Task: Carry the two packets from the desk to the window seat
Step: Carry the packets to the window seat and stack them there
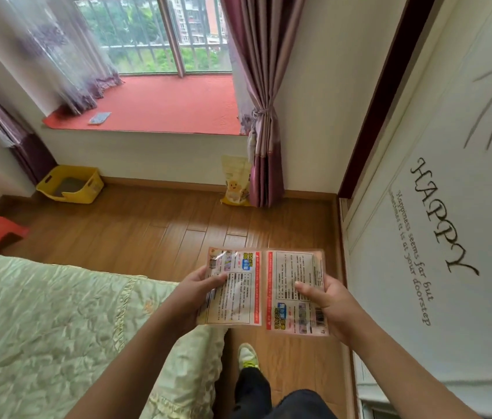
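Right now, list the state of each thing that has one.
left packet: held in left hand, flat.
right packet: held in right hand, flat.
right curtain: tied back.
yellow basket: upright on floor.
yellow bag: standing against wall.

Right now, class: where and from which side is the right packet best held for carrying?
Grip the right packet at its outer long edge, coming from the right, thumb on top, as the right hand does. It is flat, thin and level, and the left packet borders its inner edge, so only the outer edge is free.
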The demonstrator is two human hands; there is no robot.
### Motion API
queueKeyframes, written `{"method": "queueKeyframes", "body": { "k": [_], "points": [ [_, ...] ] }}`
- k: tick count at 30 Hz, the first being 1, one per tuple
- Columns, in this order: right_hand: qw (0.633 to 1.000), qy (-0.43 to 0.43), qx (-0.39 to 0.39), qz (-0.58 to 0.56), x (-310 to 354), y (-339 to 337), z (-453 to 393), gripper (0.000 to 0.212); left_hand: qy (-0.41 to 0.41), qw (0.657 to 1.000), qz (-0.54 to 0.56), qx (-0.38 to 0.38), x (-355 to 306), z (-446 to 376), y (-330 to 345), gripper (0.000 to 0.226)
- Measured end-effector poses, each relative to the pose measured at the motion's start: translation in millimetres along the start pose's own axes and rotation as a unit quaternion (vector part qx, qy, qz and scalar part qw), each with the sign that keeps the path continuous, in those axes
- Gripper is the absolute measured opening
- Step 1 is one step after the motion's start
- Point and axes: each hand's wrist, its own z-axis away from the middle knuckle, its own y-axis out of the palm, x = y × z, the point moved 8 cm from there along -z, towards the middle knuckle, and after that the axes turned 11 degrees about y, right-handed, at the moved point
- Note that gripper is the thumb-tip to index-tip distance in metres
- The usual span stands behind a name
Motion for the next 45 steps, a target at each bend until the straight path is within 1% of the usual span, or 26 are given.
{"method": "queueKeyframes", "body": {
  "k": [6, 10, 12, 14, 18, 23, 29, 36, 40, 45],
  "points": [
    [1.000, -0.007, 0.004, 0.023, 63, 18, -68, 0.032, 0.010, 1.000, -0.005, -0.009, -36, -71, -35, 0.019],
    [0.999, -0.020, 0.022, 0.035, 117, 40, -108, 0.045, 0.019, 0.999, 0.018, -0.030, -71, -114, -63, 0.016],
    [0.999, -0.024, 0.026, 0.034, 138, 51, -125, 0.047, 0.022, 0.999, 0.025, -0.025, -85, -132, -73, 0.018],
    [0.999, -0.021, 0.026, 0.021, 153, 57, -143, 0.045, 0.022, 0.999, 0.022, -0.023, -98, -149, -83, 0.022],
    [1.000, -0.003, 0.025, 0.011, 174, 64, -175, 0.031, 0.017, 0.999, 0.029, -0.027, -117, -180, -100, 0.025],
    [0.999, 0.002, 0.034, 0.022, 212, 65, -223, 0.025, 0.019, 0.999, 0.039, -0.033, -140, -223, -114, 0.028],
    [0.996, 0.008, 0.076, 0.046, 265, 70, -303, 0.030, 0.023, 0.997, 0.039, -0.060, -170, -289, -129, 0.029],
    [0.989, 0.028, 0.124, 0.081, 348, 78, -388, 0.028, 0.042, 0.990, 0.063, -0.122, -221, -366, -146, 0.028],
    [0.982, 0.035, 0.158, 0.099, 389, 93, -426, 0.031, 0.058, 0.982, 0.083, -0.159, -242, -391, -159, 0.024],
    [0.975, 0.059, 0.188, 0.098, 414, 130, -466, 0.028, 0.066, 0.973, 0.109, -0.192, -256, -408, -188, 0.023]
  ]
}}
